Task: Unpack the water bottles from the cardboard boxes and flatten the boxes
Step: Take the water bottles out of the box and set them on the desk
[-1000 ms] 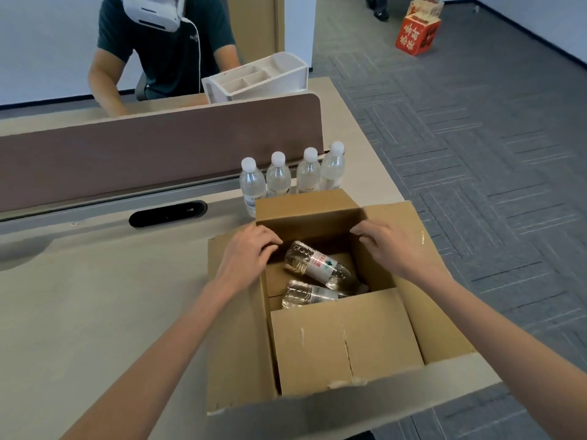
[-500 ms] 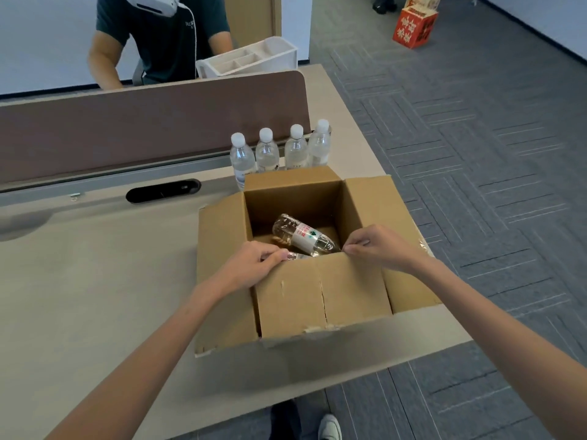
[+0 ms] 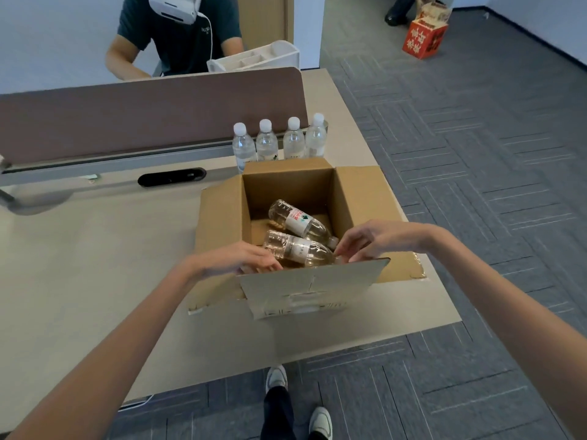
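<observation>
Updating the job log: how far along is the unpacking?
Done: four bottles stand on the desk behind the box. In hand: left hand and right hand reach the nearer bottle inside; grip unclear. Left: that bottle, the farther bottle, then flattening the box.

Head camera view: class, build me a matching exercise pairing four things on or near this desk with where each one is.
1 row of four bottles
2 pair of bottles
3 red carton
4 white organiser

A on the carpet
B lying inside the cardboard box
C standing upright behind that box
D beyond the desk divider

Pairs: 1-C, 2-B, 3-A, 4-D
</observation>
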